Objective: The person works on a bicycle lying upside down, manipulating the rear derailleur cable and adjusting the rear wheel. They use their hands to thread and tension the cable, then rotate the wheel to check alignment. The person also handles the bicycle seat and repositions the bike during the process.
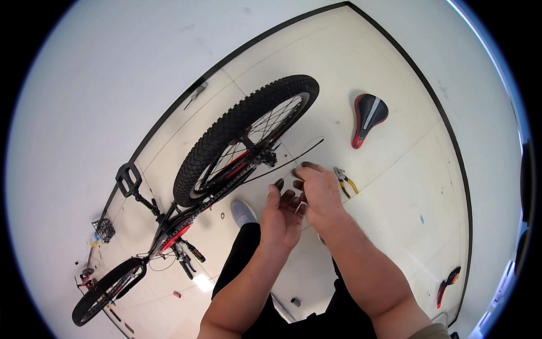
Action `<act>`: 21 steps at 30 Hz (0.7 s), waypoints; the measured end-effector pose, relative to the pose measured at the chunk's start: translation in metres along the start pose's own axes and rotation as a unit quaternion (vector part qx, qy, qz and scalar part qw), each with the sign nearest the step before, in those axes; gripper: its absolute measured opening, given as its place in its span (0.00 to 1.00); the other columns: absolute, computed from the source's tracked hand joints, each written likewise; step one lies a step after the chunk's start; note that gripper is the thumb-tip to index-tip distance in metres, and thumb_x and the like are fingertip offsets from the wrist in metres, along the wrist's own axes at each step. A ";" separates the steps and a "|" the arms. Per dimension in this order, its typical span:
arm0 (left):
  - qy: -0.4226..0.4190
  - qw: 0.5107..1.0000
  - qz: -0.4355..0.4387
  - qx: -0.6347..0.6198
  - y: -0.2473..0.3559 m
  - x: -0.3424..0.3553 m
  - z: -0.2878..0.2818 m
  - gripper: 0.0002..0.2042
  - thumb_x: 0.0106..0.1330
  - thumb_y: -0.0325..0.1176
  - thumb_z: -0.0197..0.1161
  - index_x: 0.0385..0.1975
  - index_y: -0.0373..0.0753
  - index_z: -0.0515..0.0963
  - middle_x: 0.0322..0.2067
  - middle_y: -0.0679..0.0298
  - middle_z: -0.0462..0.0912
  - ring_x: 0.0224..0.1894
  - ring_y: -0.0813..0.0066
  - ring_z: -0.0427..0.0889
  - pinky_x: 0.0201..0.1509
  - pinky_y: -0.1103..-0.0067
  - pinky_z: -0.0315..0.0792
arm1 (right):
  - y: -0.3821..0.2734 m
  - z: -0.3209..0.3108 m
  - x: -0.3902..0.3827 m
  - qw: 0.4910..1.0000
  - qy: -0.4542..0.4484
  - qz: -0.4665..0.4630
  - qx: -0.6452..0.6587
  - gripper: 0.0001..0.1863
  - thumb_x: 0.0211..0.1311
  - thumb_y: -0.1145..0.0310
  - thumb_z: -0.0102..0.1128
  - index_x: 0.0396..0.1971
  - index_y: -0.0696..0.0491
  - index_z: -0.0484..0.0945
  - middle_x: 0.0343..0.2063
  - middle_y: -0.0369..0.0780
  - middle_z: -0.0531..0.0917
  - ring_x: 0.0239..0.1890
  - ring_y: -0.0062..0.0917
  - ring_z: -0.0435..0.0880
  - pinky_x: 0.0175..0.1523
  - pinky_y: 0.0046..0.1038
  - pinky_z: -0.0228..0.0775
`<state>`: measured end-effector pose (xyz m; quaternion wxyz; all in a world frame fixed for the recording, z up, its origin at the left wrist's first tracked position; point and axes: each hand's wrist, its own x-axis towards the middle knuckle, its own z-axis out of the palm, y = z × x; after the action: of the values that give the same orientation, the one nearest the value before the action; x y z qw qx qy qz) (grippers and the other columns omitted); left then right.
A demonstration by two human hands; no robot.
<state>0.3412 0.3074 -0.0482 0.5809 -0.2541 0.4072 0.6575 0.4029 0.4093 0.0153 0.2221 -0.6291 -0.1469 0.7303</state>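
My left hand (284, 220) is palm up below the rear wheel, fingers loosely curled and apart, their tips darkened. My right hand (320, 195) is just right of it, back up, fingers curled with dark tips; what they hold, if anything, is hidden. A thin black cable (307, 151) runs from the bicycle's rear hub (263, 155) past both hands. The bicycle lies along the left with its knobby rear tire (201, 152) raised toward the top. Yellow-handled pliers (346, 182) lie on the floor right of my right hand. A black-and-red saddle (368, 118) lies above them.
My shoe (243, 212) is beside the bicycle frame (172, 237). The front wheel (104, 288) is at lower left. A pedal (129, 179) sticks out left. A wire basket (104, 230), a small tool (196, 95) and a red-and-black part (447, 285) lie near the edges.
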 end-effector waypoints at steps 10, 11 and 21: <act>-0.010 0.998 -0.023 -0.060 0.018 -0.004 0.004 0.10 0.77 0.43 0.56 0.43 0.45 0.77 0.32 0.71 0.77 0.36 0.75 0.74 0.46 0.72 0.71 | 0.010 0.003 0.016 0.998 -0.002 -0.060 0.004 0.10 0.72 0.69 0.55 0.46 0.58 0.77 0.33 0.37 0.82 0.28 0.19 0.75 0.31 0.25 0.67; -0.011 0.997 -0.024 -0.069 0.019 -0.003 0.001 0.09 0.77 0.43 0.57 0.43 0.45 0.77 0.32 0.71 0.77 0.35 0.75 0.74 0.45 0.72 0.71 | 0.009 0.002 0.019 0.997 0.008 -0.073 0.025 0.09 0.72 0.69 0.54 0.45 0.58 0.75 0.31 0.36 0.79 0.28 0.21 0.76 0.31 0.27 0.67; -0.019 0.999 0.030 -0.029 0.024 -0.001 -0.002 0.06 0.76 0.38 0.59 0.39 0.44 0.74 0.33 0.67 0.79 0.34 0.72 0.78 0.42 0.72 0.74 | -0.022 -0.035 0.044 0.969 0.105 -0.101 0.200 0.06 0.73 0.71 0.50 0.40 0.57 0.73 0.31 0.36 0.73 0.25 0.21 0.71 0.30 0.27 0.64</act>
<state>0.3177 0.3049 -0.0427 0.5609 -0.2458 0.3845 0.6908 0.4352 0.4487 -0.0171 0.4300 -0.6270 -0.0362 0.6486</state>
